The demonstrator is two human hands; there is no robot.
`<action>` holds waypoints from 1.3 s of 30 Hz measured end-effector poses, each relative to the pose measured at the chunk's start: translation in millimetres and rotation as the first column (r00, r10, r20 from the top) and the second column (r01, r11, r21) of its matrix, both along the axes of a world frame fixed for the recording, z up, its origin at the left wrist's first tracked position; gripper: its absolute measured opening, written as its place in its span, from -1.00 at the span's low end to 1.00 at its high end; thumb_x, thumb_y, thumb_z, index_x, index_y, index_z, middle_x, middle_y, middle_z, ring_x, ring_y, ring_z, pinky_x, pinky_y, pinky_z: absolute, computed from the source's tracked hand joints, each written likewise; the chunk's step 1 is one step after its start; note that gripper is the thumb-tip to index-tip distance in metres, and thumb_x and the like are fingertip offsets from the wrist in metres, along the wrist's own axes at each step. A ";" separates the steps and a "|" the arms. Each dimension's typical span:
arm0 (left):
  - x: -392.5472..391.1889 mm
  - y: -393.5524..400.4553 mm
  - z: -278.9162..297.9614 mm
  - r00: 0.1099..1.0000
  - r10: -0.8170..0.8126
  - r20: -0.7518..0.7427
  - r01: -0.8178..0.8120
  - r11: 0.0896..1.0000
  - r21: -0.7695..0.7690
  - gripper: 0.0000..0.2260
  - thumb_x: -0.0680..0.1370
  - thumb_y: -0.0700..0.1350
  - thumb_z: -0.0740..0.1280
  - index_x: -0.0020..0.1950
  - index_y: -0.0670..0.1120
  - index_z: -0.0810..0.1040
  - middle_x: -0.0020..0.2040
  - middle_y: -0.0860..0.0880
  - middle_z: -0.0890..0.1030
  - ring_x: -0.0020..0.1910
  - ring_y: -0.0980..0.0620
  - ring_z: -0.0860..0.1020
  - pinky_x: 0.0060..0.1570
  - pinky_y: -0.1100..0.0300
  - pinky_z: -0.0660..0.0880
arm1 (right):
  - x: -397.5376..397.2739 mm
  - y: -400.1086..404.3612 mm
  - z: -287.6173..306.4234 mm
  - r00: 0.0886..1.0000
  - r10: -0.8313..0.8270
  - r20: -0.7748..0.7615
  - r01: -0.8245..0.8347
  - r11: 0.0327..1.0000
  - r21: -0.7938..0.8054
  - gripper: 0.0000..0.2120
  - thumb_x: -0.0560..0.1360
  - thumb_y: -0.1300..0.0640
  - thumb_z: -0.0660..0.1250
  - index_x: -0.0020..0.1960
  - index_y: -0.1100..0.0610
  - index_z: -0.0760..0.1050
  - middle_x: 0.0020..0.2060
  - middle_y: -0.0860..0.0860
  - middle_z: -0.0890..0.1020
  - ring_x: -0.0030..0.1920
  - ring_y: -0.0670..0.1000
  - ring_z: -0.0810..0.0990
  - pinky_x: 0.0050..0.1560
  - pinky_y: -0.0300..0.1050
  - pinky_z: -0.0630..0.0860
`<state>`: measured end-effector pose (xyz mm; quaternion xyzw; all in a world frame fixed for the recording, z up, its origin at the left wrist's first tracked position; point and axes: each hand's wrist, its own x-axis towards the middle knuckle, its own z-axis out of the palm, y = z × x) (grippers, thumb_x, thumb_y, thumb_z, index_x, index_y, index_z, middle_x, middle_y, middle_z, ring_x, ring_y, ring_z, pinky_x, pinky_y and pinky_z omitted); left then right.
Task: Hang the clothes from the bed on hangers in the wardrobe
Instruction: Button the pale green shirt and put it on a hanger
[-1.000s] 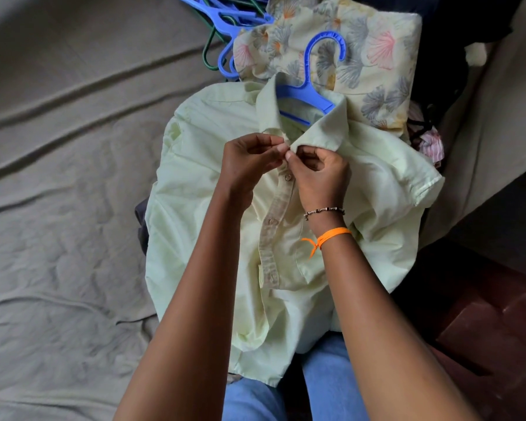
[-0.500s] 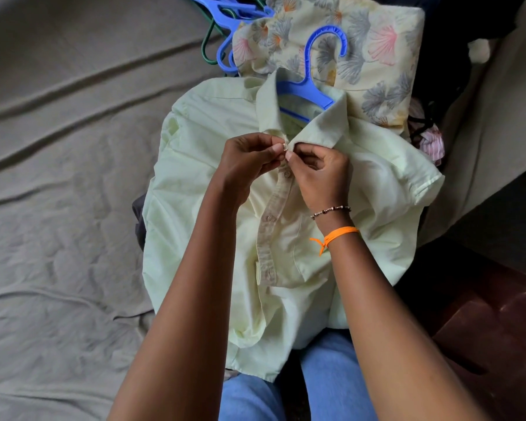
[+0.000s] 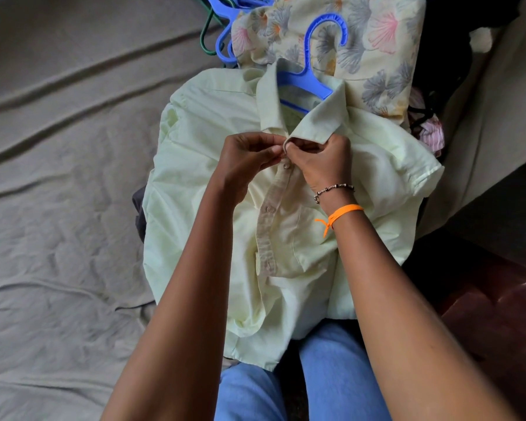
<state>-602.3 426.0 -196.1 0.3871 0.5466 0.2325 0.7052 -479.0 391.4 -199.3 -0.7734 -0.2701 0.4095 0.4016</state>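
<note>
A pale green short-sleeved shirt (image 3: 213, 165) lies spread on the bed in front of me, with a blue hanger (image 3: 308, 77) inside its collar and the hook sticking out above. My left hand (image 3: 246, 159) and my right hand (image 3: 322, 161) meet just under the collar. Both pinch the shirt's placket at its top button. Lower buttons show along the beige placket below my hands.
A floral garment (image 3: 377, 41) lies behind the shirt. Several blue and green hangers (image 3: 222, 31) are piled at the back. The grey bed sheet (image 3: 58, 208) stretches left. A dark red floor (image 3: 498, 314) and my jeans (image 3: 331, 375) are at the lower right.
My hands have stayed at the top button, with the fingers shifting slightly. The view has tilted a little, nothing else moved.
</note>
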 end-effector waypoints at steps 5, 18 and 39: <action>4.6 -3.0 -2.7 0.989 0.022 -0.146 0.011 0.975 0.221 -0.83 0.33 -0.30 0.50 -0.10 -0.28 0.66 -0.11 -0.25 0.68 -0.05 -0.15 0.65 0.10 -0.09 0.56 | -2.2 -3.2 -5.2 1.000 0.025 -0.012 -0.025 1.000 -0.009 -0.70 0.20 0.03 0.42 -0.22 0.26 0.64 -0.34 0.13 0.68 -0.29 0.08 0.68 -0.15 0.13 0.62; -1.6 5.5 -1.6 0.872 -0.207 -0.444 0.328 0.919 0.217 -0.88 0.44 -0.23 0.44 -0.19 -0.04 0.56 -0.34 0.16 0.53 -0.46 0.32 0.43 -0.28 0.43 0.35 | 23.0 -13.6 -4.6 0.952 0.294 0.092 -0.288 0.955 -0.067 -0.85 0.45 0.22 0.35 -0.09 0.32 0.57 -0.20 0.14 0.64 -0.18 0.03 0.57 -0.11 -0.17 0.49; -10.6 -59.9 89.7 0.919 0.038 -0.394 0.087 0.951 0.296 -0.85 0.41 -0.23 0.48 -0.30 -0.02 0.60 -0.26 0.02 0.66 -0.26 0.11 0.60 -0.23 0.31 0.47 | 36.7 35.5 135.7 0.604 0.455 0.654 -0.526 0.845 -0.103 -0.67 0.56 0.07 0.21 -0.35 0.04 0.22 -0.28 0.08 0.60 -0.01 0.20 0.58 0.10 0.00 0.27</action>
